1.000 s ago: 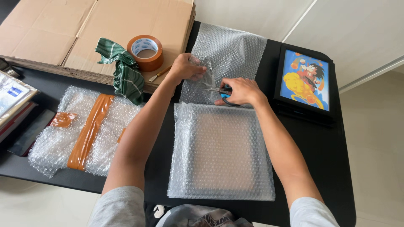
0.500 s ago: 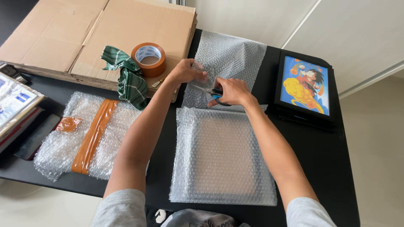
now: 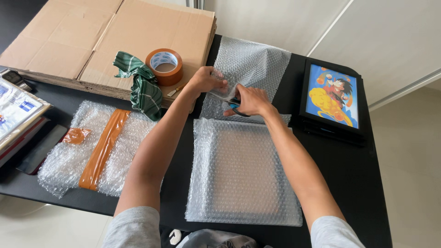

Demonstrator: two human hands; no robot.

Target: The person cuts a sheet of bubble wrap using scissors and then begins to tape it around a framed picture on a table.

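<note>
My left hand (image 3: 205, 80) pinches the edge of a clear bubble wrap sheet (image 3: 252, 64) that runs back across the black table (image 3: 367, 183). My right hand (image 3: 250, 101) grips blue-handled scissors (image 3: 235, 106) whose blades are in the wrap beside my left fingers. Just in front of both hands lies a flat square object wrapped in bubble wrap (image 3: 243, 172).
A taped bubble-wrapped parcel (image 3: 92, 149) lies at the left. Flattened cardboard (image 3: 105, 36) at the back carries a brown tape roll (image 3: 164, 66) and a green cloth (image 3: 140, 85). A framed cartoon picture (image 3: 331, 96) sits at the right. Stacked items (image 3: 16, 115) sit at the far left.
The view has shifted a little. My hands stay at the wrap's edge, with the scissors working slightly further along the sheet.
</note>
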